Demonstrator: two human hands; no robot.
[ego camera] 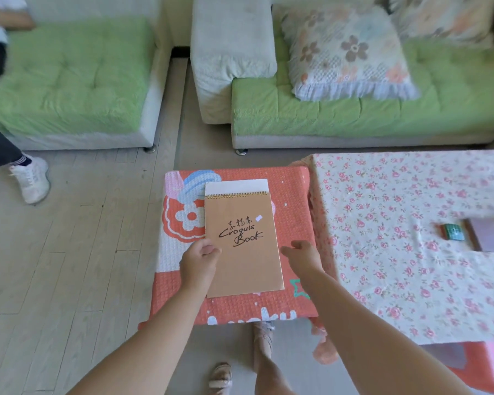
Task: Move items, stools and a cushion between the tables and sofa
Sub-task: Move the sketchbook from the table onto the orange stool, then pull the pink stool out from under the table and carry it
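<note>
Head cam shows your left hand (200, 259) curled around the left edge of the brown Croquis sketchbook (244, 252), thumb on the cover. The book lies flat on the orange-covered stool (293, 195), with a white sheet (237, 186) poking out past its spiral top. Your right hand (301, 253) hangs just beside the book's right edge, fingers loose, holding nothing. The floral-cloth table (397, 195) touches the stool's right side and has a small green box (452, 232) on it. A flowery cushion (345, 52) sits on the green sofa (439, 109) behind.
</note>
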